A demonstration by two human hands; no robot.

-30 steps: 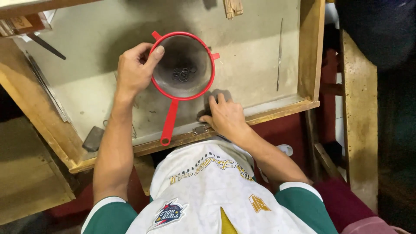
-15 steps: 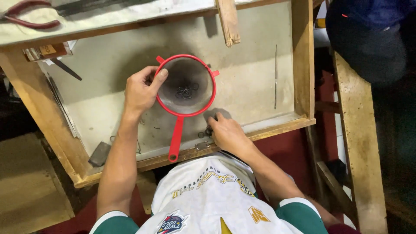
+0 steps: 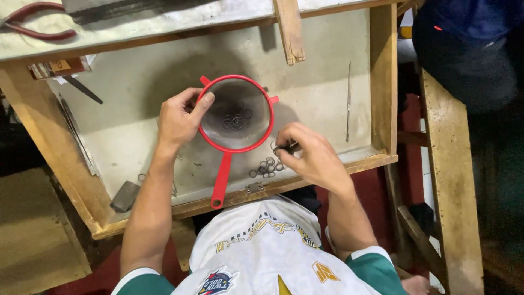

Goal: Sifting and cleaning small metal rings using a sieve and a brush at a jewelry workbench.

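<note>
One red sieve point(image 3: 236, 114) lies in a shallow wooden drawer tray point(image 3: 382, 82), near the middle of its floor, its single red handle running down to the tray's front edge. Inside the mesh bowl sits a small cluster of dark metal rings point(image 3: 234, 121); they overlap too much to count. The left hand point(image 3: 177, 121) grips the sieve's left rim, thumb hooked over the red edge. The right hand point(image 3: 308, 153) is at the sieve's lower right, fingers pinched narrow on a small dark ring, too small to make out clearly. Just below it, a second heap of loose rings point(image 3: 266, 167), roughly ten, lies on the tray floor by the front edge. One thin metal rod point(image 3: 348, 101) lies along the right side. One pair of red-handled pliers point(image 3: 33, 22) rests on the tabletop at the top left corner.
</note>
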